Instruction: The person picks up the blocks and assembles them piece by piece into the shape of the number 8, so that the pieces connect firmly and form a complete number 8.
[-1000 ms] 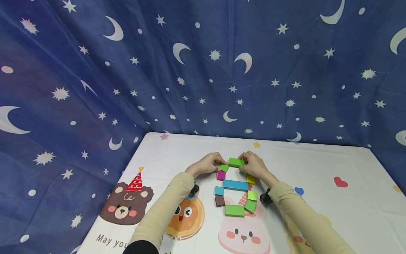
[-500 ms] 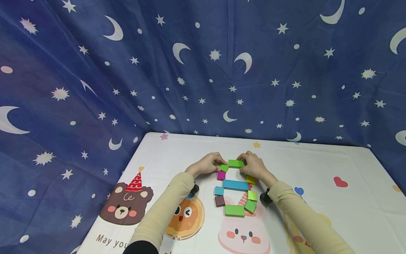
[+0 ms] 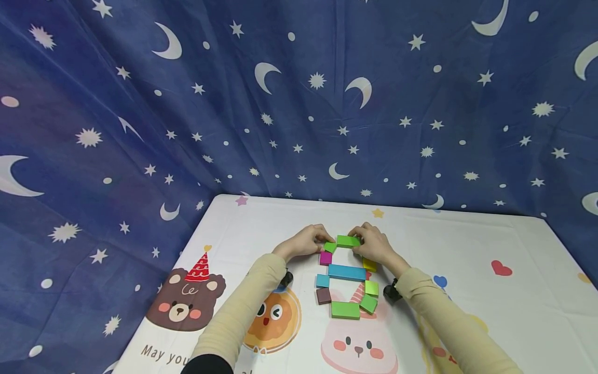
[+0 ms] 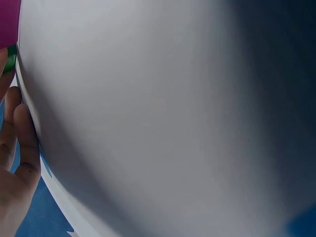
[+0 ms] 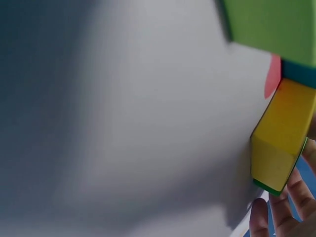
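Observation:
Coloured wooden blocks lie on the white tablecloth in a figure like an 8. At its top left my left hand (image 3: pixel 307 241) pinches a small green block (image 3: pixel 330 247), above a magenta block (image 3: pixel 325 258). My right hand (image 3: pixel 374 243) grips the right end of a longer green block (image 3: pixel 347 241) that forms the top. Below that hand sits a yellow block (image 3: pixel 369 264), partly covered by it. The right wrist view shows the yellow block (image 5: pixel 281 133) up close, with fingers behind it. Only a sliver of green block (image 4: pixel 11 59) shows in the left wrist view.
A long blue block (image 3: pixel 347 272) crosses the figure's middle. Below it stand a small blue block (image 3: pixel 322 281), a brown block (image 3: pixel 324 296), a lime block (image 3: pixel 371 288), a tilted green block (image 3: pixel 368 304) and a long green block (image 3: pixel 345 310). A starry blue curtain (image 3: pixel 299 104) hangs behind.
The longer green block at the top has come slightly nearer to me and lies straighter, held by my right hand. My left hand stays at the small green block.

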Demonstrator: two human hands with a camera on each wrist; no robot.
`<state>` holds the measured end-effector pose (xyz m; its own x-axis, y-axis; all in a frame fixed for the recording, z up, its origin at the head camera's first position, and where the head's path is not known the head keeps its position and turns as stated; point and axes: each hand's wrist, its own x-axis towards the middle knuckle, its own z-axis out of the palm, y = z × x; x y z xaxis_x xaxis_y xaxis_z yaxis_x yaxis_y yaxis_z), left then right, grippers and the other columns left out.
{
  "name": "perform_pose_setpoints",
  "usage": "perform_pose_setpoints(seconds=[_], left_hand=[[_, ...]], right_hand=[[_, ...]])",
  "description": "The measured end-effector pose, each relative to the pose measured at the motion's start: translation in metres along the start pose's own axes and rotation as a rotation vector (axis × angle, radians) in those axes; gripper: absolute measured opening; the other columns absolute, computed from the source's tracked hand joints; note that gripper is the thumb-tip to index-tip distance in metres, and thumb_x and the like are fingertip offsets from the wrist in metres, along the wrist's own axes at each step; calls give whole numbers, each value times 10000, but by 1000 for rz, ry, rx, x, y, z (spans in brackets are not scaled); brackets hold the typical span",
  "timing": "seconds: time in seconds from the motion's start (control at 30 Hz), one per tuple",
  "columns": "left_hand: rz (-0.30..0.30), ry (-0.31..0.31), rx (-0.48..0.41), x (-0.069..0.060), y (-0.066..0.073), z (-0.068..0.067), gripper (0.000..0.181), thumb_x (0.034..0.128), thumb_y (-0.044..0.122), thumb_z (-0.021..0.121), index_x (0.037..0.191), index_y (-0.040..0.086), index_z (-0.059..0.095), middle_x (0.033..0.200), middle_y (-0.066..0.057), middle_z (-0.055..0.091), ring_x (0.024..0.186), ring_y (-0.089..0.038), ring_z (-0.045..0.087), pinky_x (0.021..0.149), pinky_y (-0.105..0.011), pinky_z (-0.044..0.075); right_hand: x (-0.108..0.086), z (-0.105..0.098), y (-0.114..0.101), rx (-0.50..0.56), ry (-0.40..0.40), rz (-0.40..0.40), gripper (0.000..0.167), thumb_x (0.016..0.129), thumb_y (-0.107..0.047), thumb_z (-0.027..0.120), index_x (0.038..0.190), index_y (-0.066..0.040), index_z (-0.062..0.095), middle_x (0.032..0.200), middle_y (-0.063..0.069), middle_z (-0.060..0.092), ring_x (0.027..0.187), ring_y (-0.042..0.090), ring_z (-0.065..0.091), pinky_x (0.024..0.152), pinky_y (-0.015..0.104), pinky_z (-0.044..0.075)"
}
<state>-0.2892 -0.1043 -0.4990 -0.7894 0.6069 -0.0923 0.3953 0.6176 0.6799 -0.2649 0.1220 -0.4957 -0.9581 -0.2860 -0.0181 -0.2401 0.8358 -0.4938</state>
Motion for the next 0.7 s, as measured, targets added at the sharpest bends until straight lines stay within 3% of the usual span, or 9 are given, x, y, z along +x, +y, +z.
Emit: perform_pose_setpoints(seconds=[0.33, 0.7], left_hand=[[5, -5, -3, 0, 3, 0, 366, 828, -48, 660, 1144, 130, 712, 1067, -27, 627, 963, -117, 538, 901, -253, 466], [17, -21, -5, -3, 1, -2, 365, 845, -32, 642, 1179, 107, 688, 1110, -60, 615, 1048, -180, 565, 965, -328, 468]], right_hand=[[-2, -2, 4, 41, -17, 0, 387, 783, -175, 743, 1154, -101, 657, 1010, 123, 578, 925, 277, 513, 801, 438, 413], [-10, -19, 13, 193, 11, 8, 340, 897, -147, 613, 1210, -15, 611, 1076, 177, 601, 922, 279, 570, 807, 404, 481]])
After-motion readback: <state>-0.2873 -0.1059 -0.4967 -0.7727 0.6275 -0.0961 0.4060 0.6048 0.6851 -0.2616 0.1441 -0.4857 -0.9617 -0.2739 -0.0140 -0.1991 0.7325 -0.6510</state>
